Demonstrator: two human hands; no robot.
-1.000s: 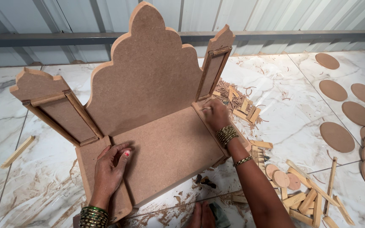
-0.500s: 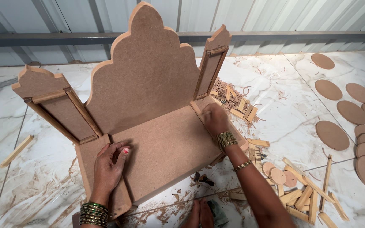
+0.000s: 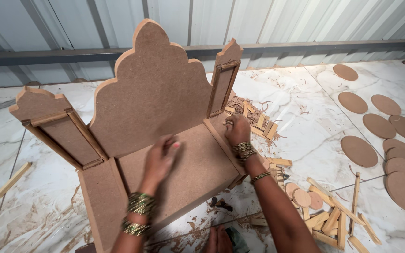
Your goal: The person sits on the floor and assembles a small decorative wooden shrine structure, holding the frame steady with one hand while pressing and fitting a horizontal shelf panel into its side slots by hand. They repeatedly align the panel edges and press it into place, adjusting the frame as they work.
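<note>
A brown fibreboard shrine-like frame stands on the marble floor. It has a scalloped back panel (image 3: pixel 151 93), a flat base board (image 3: pixel 198 173), and a pointed side panel at the left (image 3: pixel 52 131) and at the right (image 3: pixel 223 79). My left hand (image 3: pixel 159 161) hovers blurred just above the middle of the base board, fingers loose, holding nothing. My right hand (image 3: pixel 237 131) has its fingers curled on the base board's right edge, at the foot of the right side panel. Both wrists wear bangles.
Round fibreboard discs (image 3: pixel 359 151) lie spread over the floor at the right. A heap of wooden strips and small discs (image 3: pixel 329 215) sits near my right forearm, with more strips and shavings (image 3: pixel 258 119) behind the frame. One loose stick (image 3: pixel 11 180) lies at the left. A corrugated metal wall (image 3: pixel 305 23) runs behind.
My left hand has lifted off the base board's left front part and moved right and up over its middle. My right hand stays on the right edge.
</note>
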